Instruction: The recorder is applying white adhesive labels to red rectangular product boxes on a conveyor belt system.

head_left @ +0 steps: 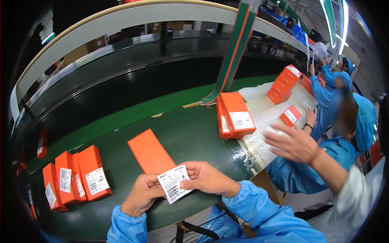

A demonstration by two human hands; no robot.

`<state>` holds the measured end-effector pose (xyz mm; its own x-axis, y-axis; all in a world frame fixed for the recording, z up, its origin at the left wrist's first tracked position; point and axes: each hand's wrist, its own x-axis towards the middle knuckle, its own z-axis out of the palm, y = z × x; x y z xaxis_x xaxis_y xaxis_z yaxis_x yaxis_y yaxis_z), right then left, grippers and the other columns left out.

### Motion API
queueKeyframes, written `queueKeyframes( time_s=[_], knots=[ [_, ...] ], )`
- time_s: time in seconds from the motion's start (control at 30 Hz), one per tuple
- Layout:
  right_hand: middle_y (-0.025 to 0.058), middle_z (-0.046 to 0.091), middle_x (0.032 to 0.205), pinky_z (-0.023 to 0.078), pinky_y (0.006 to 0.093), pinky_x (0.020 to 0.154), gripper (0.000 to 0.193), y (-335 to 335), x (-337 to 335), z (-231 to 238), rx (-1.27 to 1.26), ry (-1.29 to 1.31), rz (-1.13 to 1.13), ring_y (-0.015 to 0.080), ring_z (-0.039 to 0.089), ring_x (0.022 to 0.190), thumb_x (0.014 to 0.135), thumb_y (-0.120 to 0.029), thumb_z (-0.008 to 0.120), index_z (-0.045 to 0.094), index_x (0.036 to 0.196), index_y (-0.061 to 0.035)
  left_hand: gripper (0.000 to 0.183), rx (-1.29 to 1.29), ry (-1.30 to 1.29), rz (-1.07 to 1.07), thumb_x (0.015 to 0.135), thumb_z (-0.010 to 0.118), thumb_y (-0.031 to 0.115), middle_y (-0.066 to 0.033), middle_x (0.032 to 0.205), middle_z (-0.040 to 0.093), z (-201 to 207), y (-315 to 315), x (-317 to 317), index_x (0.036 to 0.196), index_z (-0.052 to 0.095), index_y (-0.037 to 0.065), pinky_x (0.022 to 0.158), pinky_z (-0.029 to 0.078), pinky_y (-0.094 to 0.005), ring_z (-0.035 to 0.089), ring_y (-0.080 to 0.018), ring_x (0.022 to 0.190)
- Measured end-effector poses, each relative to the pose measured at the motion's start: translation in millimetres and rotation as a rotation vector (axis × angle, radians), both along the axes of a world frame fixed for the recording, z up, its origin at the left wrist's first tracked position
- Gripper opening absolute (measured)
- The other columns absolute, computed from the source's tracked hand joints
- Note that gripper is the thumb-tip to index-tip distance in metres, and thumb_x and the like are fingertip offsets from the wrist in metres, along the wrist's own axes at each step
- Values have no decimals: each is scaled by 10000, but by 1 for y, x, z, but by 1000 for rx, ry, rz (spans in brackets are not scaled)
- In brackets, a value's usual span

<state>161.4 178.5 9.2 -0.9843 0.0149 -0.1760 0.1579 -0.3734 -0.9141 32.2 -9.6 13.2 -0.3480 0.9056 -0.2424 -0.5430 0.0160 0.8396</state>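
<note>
A white printed label (pixel 174 187) with barcodes is held up between my two hands, tilted, near the front edge of the green bench. My right hand (pixel 210 178) grips its right side, the thumb pressed flat on the printed face. At its left edge, the fingers of my left hand (pixel 142 193) are closed on the label. Just beyond them lies a plain orange box (pixel 150 150), showing no label on its top; its near end is hidden by the label and my hands.
Labelled orange boxes (pixel 92 172) stand in a row at left. More boxes (pixel 236 115) sit beside a green post (pixel 233 54). At right, a bare hand (pixel 292 143) reaches over the bench, near a co-worker in blue (pixel 300 166). Beyond them rises a box stack (pixel 284 84). A dark conveyor (pixel 121 81) runs behind.
</note>
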Motion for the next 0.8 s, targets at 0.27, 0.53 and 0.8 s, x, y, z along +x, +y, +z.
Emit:
queueKeyframes(
  time_s=[0.27,0.53,0.8],
  knots=[
    [126,673,1135,540,287,897,411,-8,3,7,45,2,-156,163,660,1020,861,41,663,530,1250,59,106,53,112,48,860,677,-7,-133,888,694,-2,-10,-9,939,656,-75,738,578,-286,691,-176,779],
    [119,675,1135,541,284,898,427,-12,1,9,18,-51,-112,148,662,1010,867,27,674,537,1271,49,95,115,-4,-22,877,664,16,-110,891,687,3,-3,-5,936,646,-57,762,569,-277,686,-168,798],
    [126,678,1124,538,288,906,388,-10,2,20,103,-48,-160,158,665,1004,880,28,659,545,1250,51,87,101,51,-23,868,676,-3,-121,916,694,1,-6,-9,931,655,-59,748,573,-276,687,-164,796]
  ],
)
